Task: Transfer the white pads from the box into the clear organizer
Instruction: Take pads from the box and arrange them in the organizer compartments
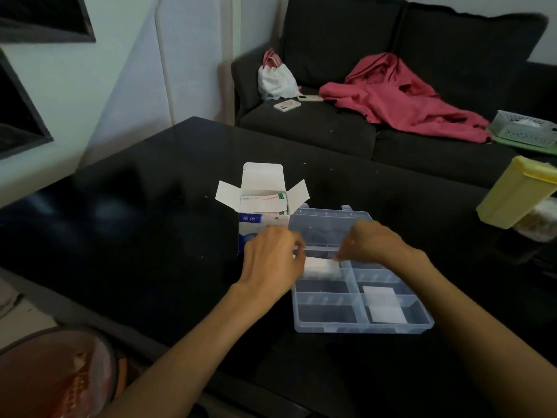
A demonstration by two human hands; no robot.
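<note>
Hands both at clear organizer [358,325] on black table [150,236]. Left hand [272,260] at organizer's left edge, fingers curled, pinching left end of a white pad [319,267]. Right hand [372,241] over organizer's middle, fingertips pinching same pad's right end. Pad blurred, stretched between both hands, just above a left-side compartment approx mid-tray; touching the dividers or not, can't tell. Second white pad [382,303] lying flat in a near-right compartment, apart from held one. Organizer lid open, tipped back toward sofa. Box [262,206] upright just beside organizer's far-left corner, touching or nearly so, top flaps spread open, more wrapped packets w/ red & green print visible inside; blue-white print on front face. Yellow container [518,191] near table's right edge, well apart from organizer. Behind table, dark sofa [331,125] w/ pink garment [401,98], white bag [275,78] w/ pink handles, phone [287,105] beside bag, green basket [524,128] at far right.
</note>
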